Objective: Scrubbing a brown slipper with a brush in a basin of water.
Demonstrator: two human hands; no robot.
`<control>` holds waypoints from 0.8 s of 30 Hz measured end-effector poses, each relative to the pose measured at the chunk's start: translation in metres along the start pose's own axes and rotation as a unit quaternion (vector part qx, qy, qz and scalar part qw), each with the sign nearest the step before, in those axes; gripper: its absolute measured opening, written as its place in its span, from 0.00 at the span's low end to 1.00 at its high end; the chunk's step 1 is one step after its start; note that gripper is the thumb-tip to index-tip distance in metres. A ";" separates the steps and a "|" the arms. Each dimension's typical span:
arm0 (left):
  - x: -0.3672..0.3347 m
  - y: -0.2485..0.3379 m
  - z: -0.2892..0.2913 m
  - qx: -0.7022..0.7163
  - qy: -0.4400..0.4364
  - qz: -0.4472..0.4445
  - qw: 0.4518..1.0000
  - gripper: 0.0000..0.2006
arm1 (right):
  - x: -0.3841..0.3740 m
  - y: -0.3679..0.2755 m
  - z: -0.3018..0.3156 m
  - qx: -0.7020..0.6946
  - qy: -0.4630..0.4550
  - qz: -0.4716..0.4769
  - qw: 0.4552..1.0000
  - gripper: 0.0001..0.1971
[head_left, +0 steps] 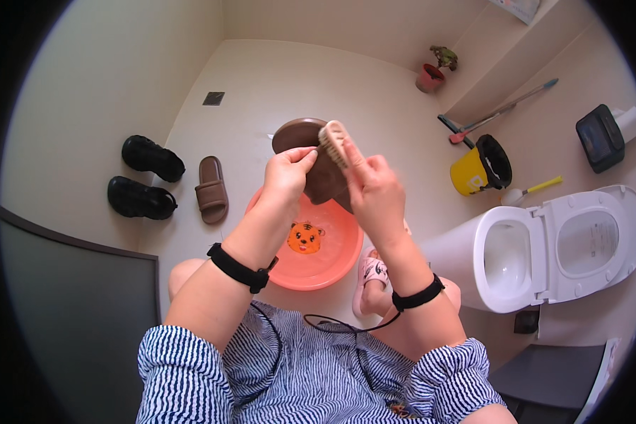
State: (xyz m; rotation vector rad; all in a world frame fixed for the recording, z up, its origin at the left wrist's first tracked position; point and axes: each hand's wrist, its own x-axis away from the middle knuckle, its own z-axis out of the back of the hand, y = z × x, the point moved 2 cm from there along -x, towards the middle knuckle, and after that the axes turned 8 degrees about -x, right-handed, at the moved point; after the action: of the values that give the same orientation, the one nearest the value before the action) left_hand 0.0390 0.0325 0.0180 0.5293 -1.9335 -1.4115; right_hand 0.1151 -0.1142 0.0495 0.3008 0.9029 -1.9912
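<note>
Head view: showing a flat brown, wide-strapped slipper (212, 191) lying at left; pinching with the left hand (287, 175) a matching smooth brown slipper (325, 180), holding it above a round coral-pink plastic basin (339, 240); gripping in the curled right hand (379, 192) a pale, oval, stiff-bristled brush (337, 136), turning bristles slipperward. Apparently scrubbing the held slipper; next probably needing a steady left pinch, short strokes, then rotating toward unbrushed parts.

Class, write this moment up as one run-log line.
left hand: holds brown slipper | right hand: holds bristled brush | below: pink basin with cartoon face
</note>
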 end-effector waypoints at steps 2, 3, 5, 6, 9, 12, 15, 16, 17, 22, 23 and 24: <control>-0.005 0.003 0.008 0.001 -0.004 0.014 1.000 0.11 | 0.007 -0.013 -0.001 0.006 -0.015 0.018 1.000 0.24; -0.006 0.003 0.009 0.002 -0.011 0.029 1.000 0.11 | 0.009 -0.017 -0.001 -0.001 -0.022 0.028 0.999 0.25; -0.004 0.005 0.009 0.002 -0.012 0.018 1.000 0.11 | 0.006 -0.019 0.001 0.018 -0.008 0.045 0.999 0.24; -0.002 0.007 0.011 0.001 -0.008 0.007 1.000 0.11 | 0.001 -0.015 0.000 0.015 -0.009 0.046 0.999 0.24; 0.002 0.006 -0.001 -0.031 -0.025 0.008 0.999 0.11 | -0.012 0.016 0.007 0.049 0.008 -0.055 0.997 0.22; 0.000 0.001 0.001 -0.020 -0.015 0.017 1.000 0.11 | -0.007 0.011 0.006 0.026 -0.006 -0.040 0.999 0.23; 0.000 0.002 0.010 0.007 -0.018 0.015 1.000 0.11 | 0.005 -0.012 0.004 0.002 -0.011 0.003 1.000 0.24; 0.002 0.005 0.010 0.013 -0.033 0.011 0.999 0.11 | 0.007 -0.016 0.004 -0.008 -0.023 0.019 1.000 0.25; 0.004 0.007 0.010 0.013 -0.032 0.016 0.999 0.11 | 0.005 -0.013 0.004 -0.009 -0.012 0.026 1.000 0.24; 0.008 0.010 0.006 -0.008 -0.026 0.010 1.000 0.12 | -0.010 0.024 0.010 0.045 0.000 -0.070 0.997 0.22; 0.007 0.010 0.007 -0.022 -0.028 0.007 0.999 0.12 | -0.008 0.026 0.010 0.046 -0.002 -0.073 0.996 0.21; 0.007 0.010 0.007 -0.021 -0.026 0.006 0.999 0.12 | -0.008 0.023 0.011 0.047 -0.007 -0.075 0.996 0.21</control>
State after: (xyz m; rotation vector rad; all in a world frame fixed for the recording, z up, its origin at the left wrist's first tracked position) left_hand 0.0294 0.0360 0.0278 0.4650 -1.9400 -1.4675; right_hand 0.1400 -0.1242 0.0506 0.2786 0.8462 -2.1751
